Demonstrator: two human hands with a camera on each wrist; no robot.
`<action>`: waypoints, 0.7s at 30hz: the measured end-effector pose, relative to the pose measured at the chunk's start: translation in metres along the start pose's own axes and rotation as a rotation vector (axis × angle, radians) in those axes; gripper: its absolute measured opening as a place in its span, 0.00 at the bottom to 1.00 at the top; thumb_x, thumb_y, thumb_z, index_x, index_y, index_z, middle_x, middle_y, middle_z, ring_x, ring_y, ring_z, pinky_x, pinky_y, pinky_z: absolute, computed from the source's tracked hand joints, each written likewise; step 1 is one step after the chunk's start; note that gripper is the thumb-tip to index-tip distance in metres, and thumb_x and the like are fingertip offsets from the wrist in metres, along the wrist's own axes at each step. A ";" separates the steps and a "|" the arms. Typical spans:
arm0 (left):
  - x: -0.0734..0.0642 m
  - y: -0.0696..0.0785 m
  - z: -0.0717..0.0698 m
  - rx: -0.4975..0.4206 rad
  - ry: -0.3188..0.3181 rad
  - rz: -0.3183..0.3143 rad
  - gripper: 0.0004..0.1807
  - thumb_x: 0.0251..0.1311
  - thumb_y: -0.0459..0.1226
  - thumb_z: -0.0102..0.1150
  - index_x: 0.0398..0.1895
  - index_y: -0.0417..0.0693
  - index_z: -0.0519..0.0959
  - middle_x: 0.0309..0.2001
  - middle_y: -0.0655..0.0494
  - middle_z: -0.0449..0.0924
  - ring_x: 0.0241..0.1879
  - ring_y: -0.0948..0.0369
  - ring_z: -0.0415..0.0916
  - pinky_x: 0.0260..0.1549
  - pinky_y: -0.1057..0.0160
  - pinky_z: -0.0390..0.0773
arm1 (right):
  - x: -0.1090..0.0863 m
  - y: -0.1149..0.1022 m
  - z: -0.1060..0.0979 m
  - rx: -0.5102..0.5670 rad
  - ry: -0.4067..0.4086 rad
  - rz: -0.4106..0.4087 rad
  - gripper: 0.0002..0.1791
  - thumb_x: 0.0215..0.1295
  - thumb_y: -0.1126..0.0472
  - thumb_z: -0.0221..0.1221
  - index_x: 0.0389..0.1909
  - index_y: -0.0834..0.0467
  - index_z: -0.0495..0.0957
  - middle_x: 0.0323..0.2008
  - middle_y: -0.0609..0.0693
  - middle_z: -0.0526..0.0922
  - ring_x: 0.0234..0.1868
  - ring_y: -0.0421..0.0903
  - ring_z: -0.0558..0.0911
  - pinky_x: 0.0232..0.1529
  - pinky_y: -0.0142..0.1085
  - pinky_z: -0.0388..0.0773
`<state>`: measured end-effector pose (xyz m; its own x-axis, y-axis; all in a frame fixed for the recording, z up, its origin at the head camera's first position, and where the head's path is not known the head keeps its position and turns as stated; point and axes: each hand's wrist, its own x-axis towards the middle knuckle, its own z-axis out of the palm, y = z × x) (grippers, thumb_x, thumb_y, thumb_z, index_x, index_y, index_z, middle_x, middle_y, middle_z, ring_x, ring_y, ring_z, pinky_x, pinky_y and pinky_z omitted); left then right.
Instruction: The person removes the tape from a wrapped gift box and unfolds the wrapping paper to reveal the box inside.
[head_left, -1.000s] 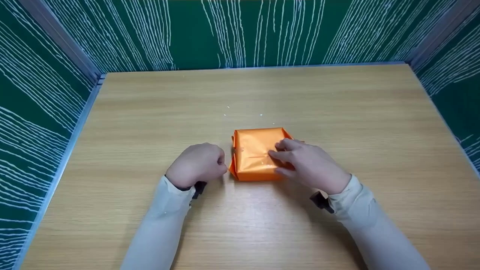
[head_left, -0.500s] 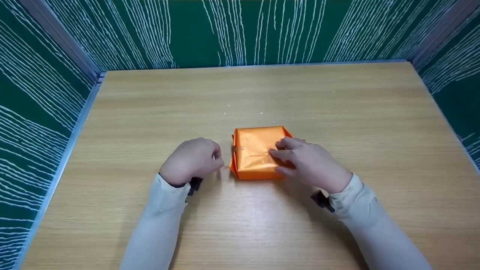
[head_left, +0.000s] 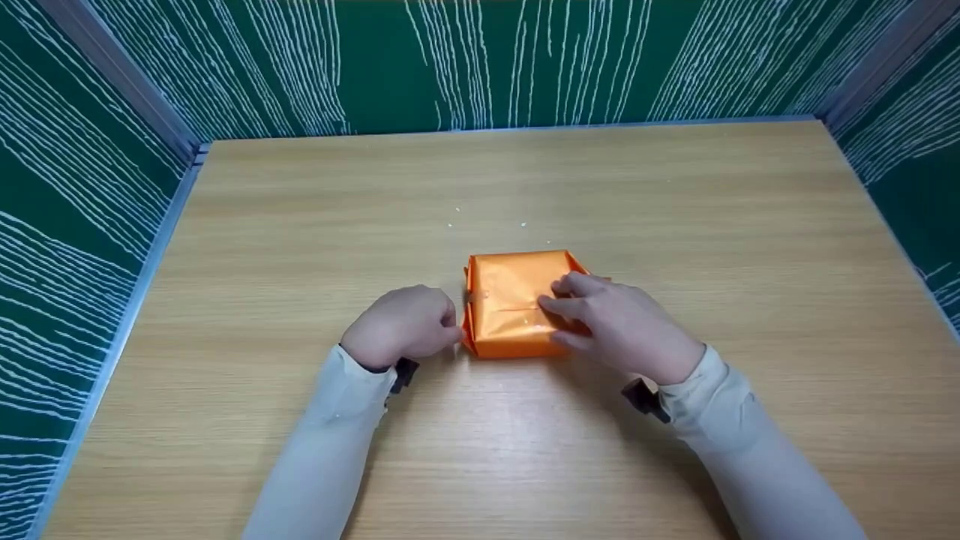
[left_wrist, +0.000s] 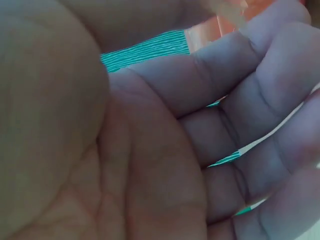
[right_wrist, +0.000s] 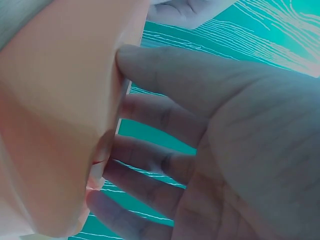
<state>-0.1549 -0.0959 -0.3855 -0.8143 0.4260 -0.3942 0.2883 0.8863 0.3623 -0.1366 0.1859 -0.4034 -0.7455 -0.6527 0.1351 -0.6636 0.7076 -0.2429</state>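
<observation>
A square package wrapped in shiny orange paper lies on the table, its folded end facing left. My left hand is at its near left corner, fingers curled in and the fingertips right at the paper. In the left wrist view, the thumb and index finger pinch a small pale, see-through strip of tape beside the orange wrapping. My right hand rests on the package's right part with its fingers spread. In the right wrist view, its thumb and fingertips touch the wrapping.
The wooden table carries a few tiny white scraps behind the package. Green panels with white wavy lines stand at the back and both sides. Both wrists wear dark cameras.
My left hand first drew back slightly left from the package's corner, showing a thin strip between them, then came back right to the corner. The right hand and the package have stayed in place.
</observation>
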 end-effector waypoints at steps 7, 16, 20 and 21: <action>-0.001 0.000 -0.002 0.011 0.002 0.001 0.19 0.64 0.39 0.56 0.13 0.53 0.68 0.16 0.63 0.62 0.19 0.61 0.64 0.23 0.63 0.61 | 0.001 -0.001 -0.002 -0.011 -0.030 0.015 0.23 0.64 0.53 0.72 0.58 0.58 0.86 0.52 0.59 0.82 0.46 0.57 0.84 0.47 0.51 0.84; 0.000 0.000 -0.007 -0.046 0.327 0.084 0.09 0.68 0.38 0.53 0.37 0.50 0.84 0.27 0.60 0.79 0.29 0.58 0.76 0.34 0.59 0.75 | 0.002 -0.001 -0.002 -0.015 -0.052 0.027 0.23 0.65 0.53 0.71 0.59 0.58 0.85 0.53 0.59 0.82 0.47 0.58 0.84 0.49 0.52 0.84; 0.005 0.006 -0.007 -0.045 0.400 0.106 0.10 0.71 0.40 0.56 0.49 0.50 0.83 0.32 0.59 0.80 0.33 0.59 0.76 0.35 0.59 0.77 | 0.003 -0.001 -0.004 -0.001 -0.058 0.056 0.25 0.65 0.53 0.72 0.60 0.59 0.84 0.54 0.59 0.83 0.48 0.58 0.85 0.51 0.53 0.83; 0.006 0.007 -0.006 -0.038 0.406 0.111 0.11 0.71 0.41 0.58 0.51 0.50 0.83 0.34 0.59 0.80 0.35 0.59 0.76 0.36 0.58 0.77 | 0.003 -0.001 -0.004 0.007 -0.057 0.068 0.27 0.64 0.53 0.72 0.61 0.61 0.82 0.53 0.59 0.83 0.47 0.58 0.85 0.51 0.53 0.83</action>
<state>-0.1612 -0.0877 -0.3799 -0.9139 0.4059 0.0105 0.3728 0.8287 0.4175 -0.1383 0.1840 -0.3988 -0.7839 -0.6177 0.0631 -0.6109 0.7491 -0.2562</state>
